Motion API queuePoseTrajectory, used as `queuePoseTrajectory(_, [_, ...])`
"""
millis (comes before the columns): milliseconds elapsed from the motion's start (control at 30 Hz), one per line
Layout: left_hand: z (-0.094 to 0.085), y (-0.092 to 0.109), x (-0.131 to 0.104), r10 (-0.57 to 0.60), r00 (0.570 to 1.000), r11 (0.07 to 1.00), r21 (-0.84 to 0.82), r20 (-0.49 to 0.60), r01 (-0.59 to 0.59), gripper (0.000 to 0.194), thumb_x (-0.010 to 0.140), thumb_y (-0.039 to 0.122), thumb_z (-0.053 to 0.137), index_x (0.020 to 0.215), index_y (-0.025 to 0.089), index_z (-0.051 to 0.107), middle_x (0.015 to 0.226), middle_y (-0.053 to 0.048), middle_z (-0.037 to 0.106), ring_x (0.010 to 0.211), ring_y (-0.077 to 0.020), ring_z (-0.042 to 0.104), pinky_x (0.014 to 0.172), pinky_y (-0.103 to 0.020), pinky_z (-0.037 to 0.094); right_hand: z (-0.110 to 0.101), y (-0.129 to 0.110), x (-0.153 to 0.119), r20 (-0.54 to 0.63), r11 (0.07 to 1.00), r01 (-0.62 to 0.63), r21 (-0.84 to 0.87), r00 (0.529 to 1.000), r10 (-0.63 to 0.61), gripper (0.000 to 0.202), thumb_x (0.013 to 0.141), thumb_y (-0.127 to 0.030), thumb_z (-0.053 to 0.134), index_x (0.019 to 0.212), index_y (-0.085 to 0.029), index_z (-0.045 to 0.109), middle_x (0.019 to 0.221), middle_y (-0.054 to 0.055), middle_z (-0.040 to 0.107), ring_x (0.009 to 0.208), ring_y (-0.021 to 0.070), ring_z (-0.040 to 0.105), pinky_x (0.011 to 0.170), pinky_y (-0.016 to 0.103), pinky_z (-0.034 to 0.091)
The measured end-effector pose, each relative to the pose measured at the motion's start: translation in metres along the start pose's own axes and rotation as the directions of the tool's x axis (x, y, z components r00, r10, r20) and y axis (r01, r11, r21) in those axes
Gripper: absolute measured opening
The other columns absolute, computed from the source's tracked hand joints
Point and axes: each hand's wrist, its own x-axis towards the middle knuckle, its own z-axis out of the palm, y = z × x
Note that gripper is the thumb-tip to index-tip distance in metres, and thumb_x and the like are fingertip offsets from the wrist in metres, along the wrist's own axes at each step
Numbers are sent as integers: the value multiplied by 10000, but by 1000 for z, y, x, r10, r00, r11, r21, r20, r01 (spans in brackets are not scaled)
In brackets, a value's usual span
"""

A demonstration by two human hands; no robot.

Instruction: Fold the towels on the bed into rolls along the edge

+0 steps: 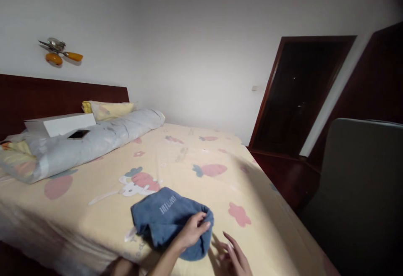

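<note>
On the patterned bedsheet [176, 154] lies a blue cloth item [163, 213] with pale lettering on its upper face. It is soft and bunched, with a thick rolled edge on the right; whether it is a garment or a cloth bag I cannot tell. My left hand [193, 230] grips this edge, thumb and fingers closed on the fabric. Just to the right, apart from the cloth, my right hand [234, 257] hovers over the sheet with its fingers spread and nothing in them. The lower part of that hand is cut off by the frame.
A long grey roll of bedding [103, 139] lies along the headboard [63, 95], with a dark phone [78, 134] and a white box [69, 124] on it. Behind sits a yellow pillow [115, 110]. A grey panel [359, 192] stands right of the bed, before a dark door [308, 95].
</note>
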Motion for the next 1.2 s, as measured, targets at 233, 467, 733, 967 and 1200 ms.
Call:
queuePoseTrajectory(233, [-72, -47, 9, -203, 929, 863, 391, -309, 319, 393, 958, 229, 343, 1222, 162, 627, 1253, -115, 660, 1160, -268, 587, 947, -383, 465, 61, 6, 36, 37, 984, 120, 132, 991, -126, 416, 549, -388, 716, 919, -197, 724, 956, 113, 744, 1009, 378, 654, 943, 482, 477])
queuePoseTrajectory(467, [-110, -110, -11, -359, 821, 651, 512, -444, 561, 310, 870, 217, 511, 1140, 144, 648, 1191, -158, 677, 1170, -286, 565, 982, -408, 377, 41, 2, 104, 34, 950, 312, -16, 950, -312, 456, 646, -389, 607, 1051, -190, 676, 950, 104, 718, 1020, 328, 632, 960, 471, 460])
queuePoseTrajectory(733, [-105, -106, -11, -247, 869, 624, 616, -430, 482, 325, 946, 257, 426, 954, 201, 746, 916, -106, 743, 927, -240, 649, 864, -345, 377, 60, -10, 87, -22, 813, 433, -388, 878, -478, 449, 763, -374, 515, 1148, -166, 616, 1184, 170, 587, 1134, 340, 529, 973, 494, 415])
queuePoseTrajectory(967, [-109, -104, -18, 17, 879, 636, 684, -476, 358, 321, 924, 195, 430, 969, 231, 746, 1010, -86, 715, 980, -238, 602, 858, -341, 382, 106, -28, 50, 387, 911, 394, -124, 864, -321, 231, 767, -358, 544, 850, -199, 688, 870, 77, 676, 853, 245, 597, 826, 360, 444])
queuePoseTrajectory(1200, [-66, -65, -19, -31, 991, 766, 634, -130, 107, 336, 917, 128, 399, 857, 221, 716, 872, -60, 718, 855, -199, 651, 801, -298, 427, 175, -26, 47, 523, 976, 217, -2, 832, -184, 625, 826, -701, 384, 627, -161, 629, 559, 20, 587, 555, 153, 538, 575, 275, 419])
